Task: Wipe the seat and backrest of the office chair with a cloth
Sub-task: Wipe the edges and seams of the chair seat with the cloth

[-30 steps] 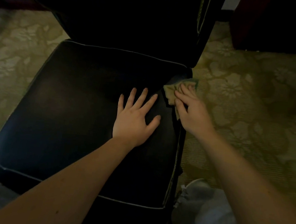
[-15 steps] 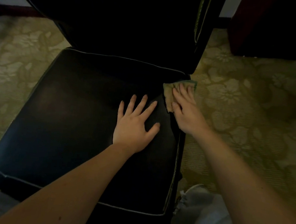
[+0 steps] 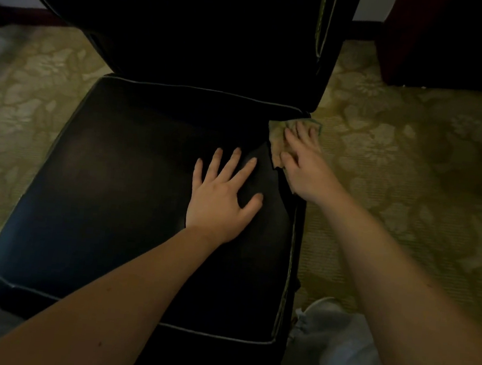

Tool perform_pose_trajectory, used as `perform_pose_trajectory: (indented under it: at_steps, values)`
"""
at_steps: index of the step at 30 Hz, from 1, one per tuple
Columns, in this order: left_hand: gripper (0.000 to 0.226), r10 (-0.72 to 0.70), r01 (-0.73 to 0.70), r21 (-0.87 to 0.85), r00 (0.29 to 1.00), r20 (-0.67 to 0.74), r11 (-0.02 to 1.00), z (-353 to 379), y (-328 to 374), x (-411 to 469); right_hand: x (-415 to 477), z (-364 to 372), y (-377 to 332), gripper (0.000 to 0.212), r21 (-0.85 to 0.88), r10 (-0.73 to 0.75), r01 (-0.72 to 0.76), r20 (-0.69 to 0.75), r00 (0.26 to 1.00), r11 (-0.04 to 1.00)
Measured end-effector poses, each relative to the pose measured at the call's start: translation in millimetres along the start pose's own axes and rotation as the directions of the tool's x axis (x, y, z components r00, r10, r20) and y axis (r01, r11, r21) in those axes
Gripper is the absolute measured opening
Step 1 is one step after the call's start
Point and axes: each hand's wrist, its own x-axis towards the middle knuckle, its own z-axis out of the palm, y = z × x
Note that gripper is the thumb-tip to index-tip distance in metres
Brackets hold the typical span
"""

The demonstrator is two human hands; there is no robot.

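A black leather seat (image 3: 108, 199) with pale piping fills the middle of the view, and its dark backrest (image 3: 207, 32) rises behind it. My left hand (image 3: 220, 201) lies flat on the right part of the seat, fingers spread, holding nothing. My right hand (image 3: 303, 164) presses a small greenish cloth (image 3: 276, 135) against the seat's far right corner, close to where seat and backrest meet. Most of the cloth is hidden under that hand.
Yellow-green carpet with a flower pattern (image 3: 411, 175) surrounds the chair. Dark red furniture (image 3: 453, 41) stands at the back right. My pale trouser leg (image 3: 333, 347) shows at the bottom right beside the seat.
My right hand has slid the cloth a little further back along the seat's right edge, towards the backrest. My left hand has stayed flat in place.
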Motion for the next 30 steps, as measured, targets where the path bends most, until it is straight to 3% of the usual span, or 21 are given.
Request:
perform_pose_trajectory:
  at_steps: [8,19,25,30]
  values:
    - [0.073,0.006,-0.005,0.019,1.000,-0.011,1.000,3.9,0.5,-1.1,-27.2,7.0,2.6,0.062,-0.080,-0.001,0.009,0.099,0.995,0.997]
    - [0.073,0.007,-0.007,0.050,1.000,0.010,0.999,-0.8,1.1,-0.5,-6.9,-5.4,2.4,0.059,-0.043,-0.031,0.034,0.070,0.997,0.999]
    - [0.074,0.011,-0.012,0.052,1.000,0.011,0.999,1.2,2.2,-1.3,-33.0,-7.2,7.1,0.057,-0.041,-0.060,0.068,0.168,0.984,0.997]
    - [0.076,0.005,-0.006,0.071,1.000,0.009,0.997,0.9,2.1,-1.6,-36.6,6.3,2.3,0.057,-0.072,-0.045,0.053,0.115,0.992,0.996]
